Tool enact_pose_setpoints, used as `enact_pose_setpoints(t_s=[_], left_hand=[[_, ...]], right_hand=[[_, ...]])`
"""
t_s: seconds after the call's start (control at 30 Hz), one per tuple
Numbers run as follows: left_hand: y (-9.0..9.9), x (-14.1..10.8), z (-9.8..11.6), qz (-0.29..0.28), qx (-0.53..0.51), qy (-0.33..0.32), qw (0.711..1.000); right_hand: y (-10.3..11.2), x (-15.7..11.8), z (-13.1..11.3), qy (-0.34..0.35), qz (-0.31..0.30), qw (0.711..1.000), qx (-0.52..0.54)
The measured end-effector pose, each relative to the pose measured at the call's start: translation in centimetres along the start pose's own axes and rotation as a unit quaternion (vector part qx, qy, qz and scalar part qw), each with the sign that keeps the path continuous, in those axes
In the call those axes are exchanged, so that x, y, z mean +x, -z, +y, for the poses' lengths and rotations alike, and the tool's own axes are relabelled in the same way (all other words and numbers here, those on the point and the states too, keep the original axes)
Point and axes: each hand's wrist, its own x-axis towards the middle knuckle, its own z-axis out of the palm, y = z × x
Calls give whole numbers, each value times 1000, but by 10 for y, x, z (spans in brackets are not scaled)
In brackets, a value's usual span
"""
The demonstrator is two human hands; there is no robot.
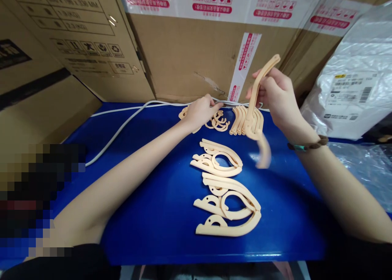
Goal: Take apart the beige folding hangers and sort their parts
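Observation:
My right hand (272, 93) is closed on a beige plastic folding hanger (256, 88), lifted above the table. One curved arm of it points up; the lower arm is blurred and hangs down. At the back of the table my left hand (202, 112) reaches over small curved hook pieces (219, 121), its thumb stretched out and its other fingertips hidden. Beige pieces (183, 112) lie partly behind that hand. Under the right hand is a row of curved hanger arms (239, 120). Two hanger sets, a farther one (234, 172) and a nearer one (245, 231), lie in front.
A large cardboard box (183, 55) with printed tape walls off the back of the blue table (153, 223). Another box (76, 80) stands at left. A white cable (122, 127) runs along the back. At right are a white parcel bag (343, 88) and clear plastic (361, 174).

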Motion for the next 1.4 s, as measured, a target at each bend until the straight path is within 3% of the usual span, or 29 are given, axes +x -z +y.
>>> enact_pose_setpoints(t_s=[0.07, 0.13, 0.17, 0.23, 0.33, 0.43, 0.53, 0.67, 0.93, 1.0, 1.07, 1.17, 1.27, 1.4], left_hand=[[9, -6, 10, -56, -85, 20, 995], [20, -13, 21, -189, -263, 63, 944], [26, -16, 26, -226, -330, 78, 913], [37, -22, 33, -211, -406, 89, 885], [46, -26, 39, -142, -416, 80, 895], [41, -25, 43, -104, -380, 71, 917], [27, -23, 47, -80, -377, 97, 918], [11, -25, 49, -55, -344, 123, 929], [14, -37, 43, -83, -237, 41, 967], [15, -39, 39, -44, -156, -6, 987], [17, -40, 36, -1, -58, -61, 996], [23, -37, 29, 15, 23, -105, 994], [35, -25, 15, 22, -13, -43, 999], [58, -8, -15, -22, -52, 67, 996]], right_hand=[[-1, -1, -1, 1, 32, 999, 5], [0, -2, 0, 21, 78, 996, -22], [2, -1, 2, 37, 100, 993, -42], [7, -1, 5, 73, 110, 988, -82], [13, -1, 10, 119, 65, 977, -167], [8, -5, 11, 153, 26, 933, -324], [-5, -11, 9, 161, -17, 883, -441], [-18, -16, 6, 136, -28, 863, -486], [-24, -18, 11, 125, -68, 827, -544], [-26, -17, 12, 117, -89, 839, -523], [-26, -14, 13, 94, -114, 885, -441], [-17, -4, 17, 30, -146, 952, -268], [0, 7, 27, -4, -101, 967, -234], [18, 11, 42, 36, -20, 949, -314]])
